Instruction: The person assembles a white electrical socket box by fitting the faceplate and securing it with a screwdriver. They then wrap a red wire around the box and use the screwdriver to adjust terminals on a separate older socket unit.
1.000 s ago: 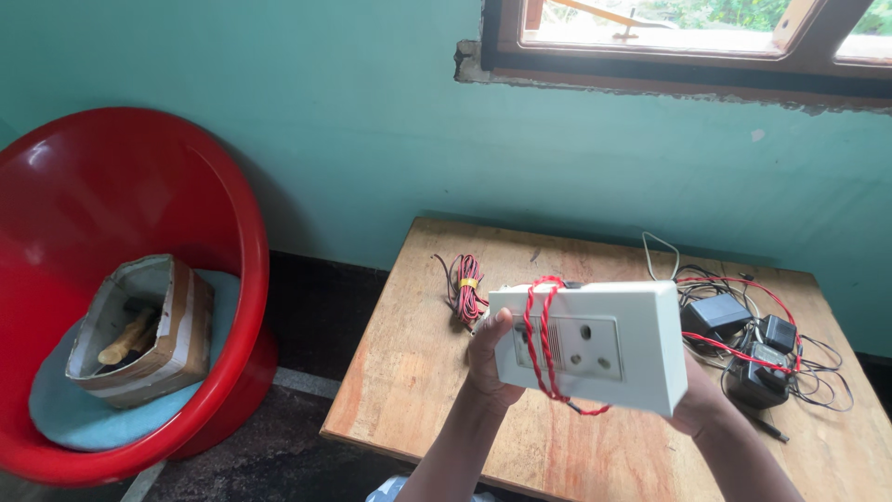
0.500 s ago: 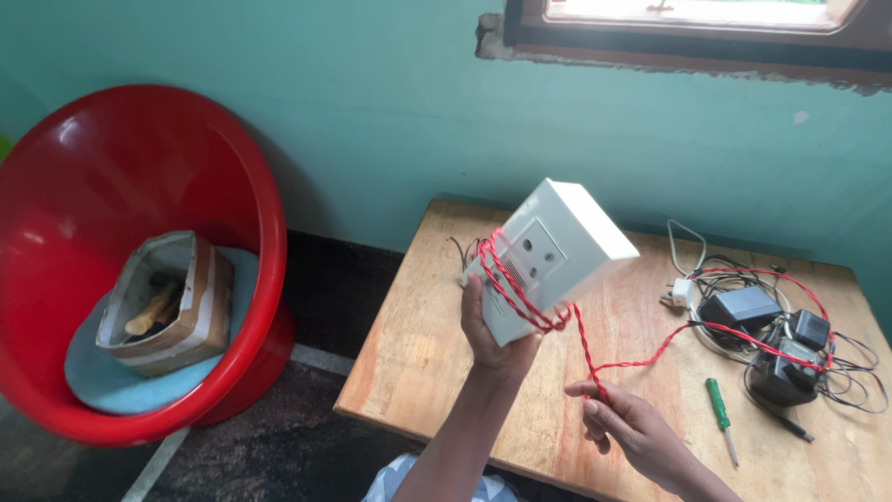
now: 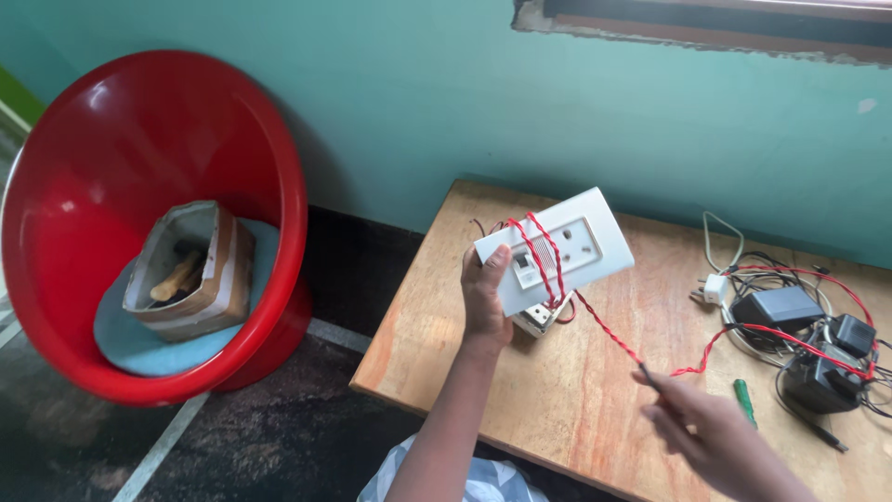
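Above the wooden table [image 3: 557, 372], my left hand [image 3: 485, 296] is raised, thumb up the face and fingers clamped round the white socket box [image 3: 556, 249], which tilts with its front toward me. Half a second ago the box stood steeper; now it lies flatter and the red twisted wire [image 3: 606, 327] is looped fewer times round it. The wire runs from the box down to my right hand [image 3: 711, 423], low and to the right, fingertips pinched shut on it. The box is well apart from that hand.
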